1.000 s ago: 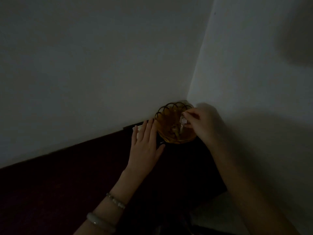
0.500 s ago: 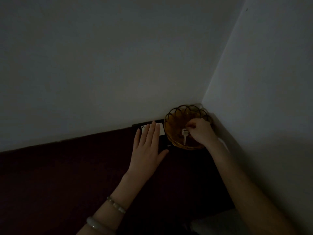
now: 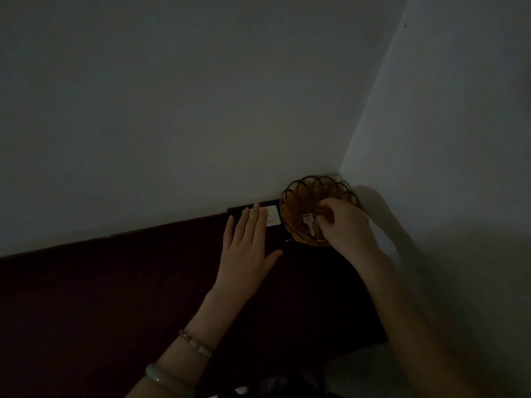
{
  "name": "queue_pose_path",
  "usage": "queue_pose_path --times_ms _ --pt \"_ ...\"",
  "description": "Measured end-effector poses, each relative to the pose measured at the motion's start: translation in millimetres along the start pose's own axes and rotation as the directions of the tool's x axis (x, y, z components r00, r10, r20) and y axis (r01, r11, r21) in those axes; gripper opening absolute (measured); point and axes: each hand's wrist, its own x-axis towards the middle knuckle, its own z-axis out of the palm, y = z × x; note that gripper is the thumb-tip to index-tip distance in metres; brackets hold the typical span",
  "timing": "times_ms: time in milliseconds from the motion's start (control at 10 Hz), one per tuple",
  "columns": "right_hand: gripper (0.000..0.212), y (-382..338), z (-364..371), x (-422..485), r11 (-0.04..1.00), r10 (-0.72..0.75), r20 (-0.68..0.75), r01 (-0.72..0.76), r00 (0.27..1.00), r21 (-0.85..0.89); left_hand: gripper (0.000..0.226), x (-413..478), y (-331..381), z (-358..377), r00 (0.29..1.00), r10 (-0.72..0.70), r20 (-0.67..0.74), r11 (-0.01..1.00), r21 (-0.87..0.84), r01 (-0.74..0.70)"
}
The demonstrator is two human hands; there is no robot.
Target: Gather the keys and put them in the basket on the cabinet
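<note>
Right hand (image 3: pixel 346 225) pinching pale metal key (image 3: pixel 309 224) inside amber wire basket (image 3: pixel 290 202) at cabinet (image 3: pixel 115 297) back corner; left hand (image 3: pixel 247 251) flat, empty. Key not released; task nearly done.

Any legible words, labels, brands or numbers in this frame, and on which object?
None can be read.
Pale label on the flat black object beside the amber wire basket: print too dim and blurred.
Small silver key in the basket: no marking legible.
</note>
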Motion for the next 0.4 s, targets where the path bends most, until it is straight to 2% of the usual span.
queue_pose_path --times_ms 200,300,400 --pt "0.039 -23 -3 -44 0.994 -0.060 -0.092 0.050 0.994 -0.102 0.082 -14 -4 -8 0.998 0.057 -0.020 0.997 -0.044 -0.058" --pt "0.045 -37 -5 -74 0.975 -0.133 -0.179 0.096 0.975 -0.200 0.083 -21 -9 -10 0.988 0.138 -0.076 0.986 -0.082 -0.144" --pt "0.055 -51 1 -100 0.950 -0.134 -0.268 0.046 0.954 -0.308 0.082 -32 -15 -19 0.982 0.171 -0.083 0.974 -0.138 -0.181"
